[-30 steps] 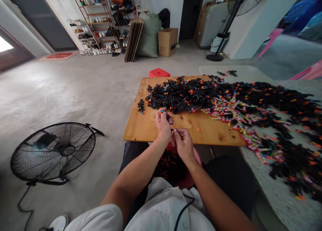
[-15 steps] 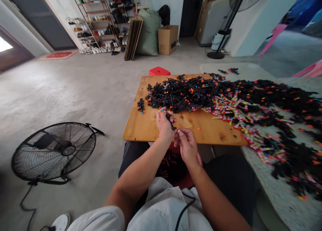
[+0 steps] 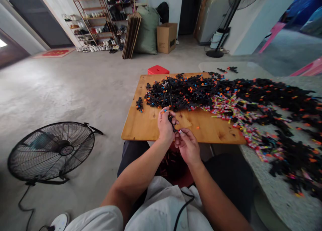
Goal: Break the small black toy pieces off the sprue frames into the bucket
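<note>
Two hands meet at the near edge of the wooden surface [image 3: 141, 127], just above your lap. Your left hand [image 3: 165, 126] has its grip closed on a small black part [image 3: 172, 121], with an orange and blue tip showing at the fingertips [image 3: 163, 110]. Your right hand [image 3: 188, 145] sits just beside it, touching or nearly touching, its grip pinched narrow on a tiny pale piece [image 3: 179, 131] held against the black part's lower end. Both hands hover over the bare front strip of the board, near the edge of a large pile [image 3: 183, 91] of black parts dotted with orange and blue, which spreads across the far half of the board and onto the grey stone surface [image 3: 276, 197] to your right. A band of small multicoloured pieces [image 3: 233, 113] runs through the pile and trails toward you along the stone top. A small separate cluster [image 3: 140, 104] of black parts lies alone near the board's left side. Between your knees a red bin [image 3: 186, 180] holds more dark parts. On the concrete floor to your left stands a black fan [image 3: 51, 152]; a red stool [image 3: 157, 70] shows behind the board, and a cardboard box [image 3: 166, 37] and shoe racks [image 3: 98, 19] line the far wall.
</note>
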Demonstrator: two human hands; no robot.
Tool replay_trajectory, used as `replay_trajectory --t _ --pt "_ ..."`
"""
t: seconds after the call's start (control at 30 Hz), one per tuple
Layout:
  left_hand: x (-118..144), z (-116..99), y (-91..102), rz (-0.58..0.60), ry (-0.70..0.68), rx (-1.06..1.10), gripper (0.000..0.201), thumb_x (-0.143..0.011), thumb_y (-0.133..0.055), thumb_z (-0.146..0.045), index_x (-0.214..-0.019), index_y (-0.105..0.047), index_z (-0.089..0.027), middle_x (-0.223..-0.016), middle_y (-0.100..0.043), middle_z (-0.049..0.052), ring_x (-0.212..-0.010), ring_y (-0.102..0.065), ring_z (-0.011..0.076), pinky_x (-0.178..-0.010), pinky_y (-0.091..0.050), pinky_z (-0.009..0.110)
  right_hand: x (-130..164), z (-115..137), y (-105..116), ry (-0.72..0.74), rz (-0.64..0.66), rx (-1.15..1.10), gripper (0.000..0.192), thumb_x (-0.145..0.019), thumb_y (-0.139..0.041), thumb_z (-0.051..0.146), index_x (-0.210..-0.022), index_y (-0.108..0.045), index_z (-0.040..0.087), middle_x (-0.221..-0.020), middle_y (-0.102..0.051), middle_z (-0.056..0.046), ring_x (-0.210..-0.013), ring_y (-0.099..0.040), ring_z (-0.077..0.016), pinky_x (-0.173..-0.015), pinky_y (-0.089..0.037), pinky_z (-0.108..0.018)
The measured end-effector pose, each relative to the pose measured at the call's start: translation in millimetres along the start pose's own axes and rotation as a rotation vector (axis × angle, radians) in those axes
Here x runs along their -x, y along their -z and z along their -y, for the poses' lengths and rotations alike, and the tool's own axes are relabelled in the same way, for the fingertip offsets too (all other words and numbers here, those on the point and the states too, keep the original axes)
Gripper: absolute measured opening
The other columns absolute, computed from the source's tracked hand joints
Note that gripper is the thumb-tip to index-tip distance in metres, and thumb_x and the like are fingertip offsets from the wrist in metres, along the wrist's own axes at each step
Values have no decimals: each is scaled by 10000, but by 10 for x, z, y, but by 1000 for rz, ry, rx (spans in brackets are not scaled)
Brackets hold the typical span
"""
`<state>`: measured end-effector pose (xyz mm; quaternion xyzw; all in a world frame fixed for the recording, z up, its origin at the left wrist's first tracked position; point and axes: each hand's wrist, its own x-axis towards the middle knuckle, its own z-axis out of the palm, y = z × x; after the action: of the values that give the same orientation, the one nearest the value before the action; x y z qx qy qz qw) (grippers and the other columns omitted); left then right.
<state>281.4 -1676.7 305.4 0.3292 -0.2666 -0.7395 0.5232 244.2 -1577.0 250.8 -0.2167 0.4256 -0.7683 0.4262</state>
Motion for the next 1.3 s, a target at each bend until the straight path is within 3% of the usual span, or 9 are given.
replay_trajectory --t 0.57,0.77,0.93,1.13,1.23,1.3 --pt "13 18 7 54 -52 -60 158 -963 -565 -273 -1106 -607 -222 -734 -594 -39 -457 -420 61 -445 -323 196 14 -75 56 -37 -17 7 316 -843 -792 510 -906 -665 228 -664 -659 11 -521 -556 -124 -462 -434 -235" --pt "25 26 9 20 -121 -46 148 -981 -562 -257 -1119 -592 -212 -738 -599 -37 -473 -424 61 -473 -369 198 62 -87 33 62 -51 273 323 -925 -725 547 -950 -657 232 -657 -658 23 -489 -557 -126 -471 -460 -253" --pt "17 74 35 -23 -119 -37 166 -980 -567 -277 -1133 -602 -224 -767 -596 -38 -496 -439 61 -509 -397 200 135 -36 9 91 -51 506 355 -965 -664 588 -918 -640 237 -561 -545 57 -456 -468 -113 -438 -379 -238" --pt "44 278 151 -32 -83 -34 219 -970 -588 -345 -1146 -614 -218 -775 -613 -31 -503 -467 71 -543 -428 208 133 7 111 15 61 541 356 -970 -653 589 -909 -633 239 -558 -550 59 -447 -458 -114 -439 -362 -239" --pt "-72 297 306 35 -130 -134 301 -989 -573 -451 -1171 -637 -219 -886 -694 31 -678 -632 135 -676 -519 255 88 115 332 -45 105 609 367 -973 -641 599 -916 -635 236 -585 -604 50 -451 -503 -119 -460 -392 -240" --pt "-291 175 493 70 -290 -340 311 -995 -574 -429 -1219 -650 -227 -1086 -729 92 -955 -703 199 -859 -552 316 85 232 551 -103 167 708 359 -976 -639 581 -918 -651 227 -622 -657 32 -481 -559 -128 -499 -434 -244"
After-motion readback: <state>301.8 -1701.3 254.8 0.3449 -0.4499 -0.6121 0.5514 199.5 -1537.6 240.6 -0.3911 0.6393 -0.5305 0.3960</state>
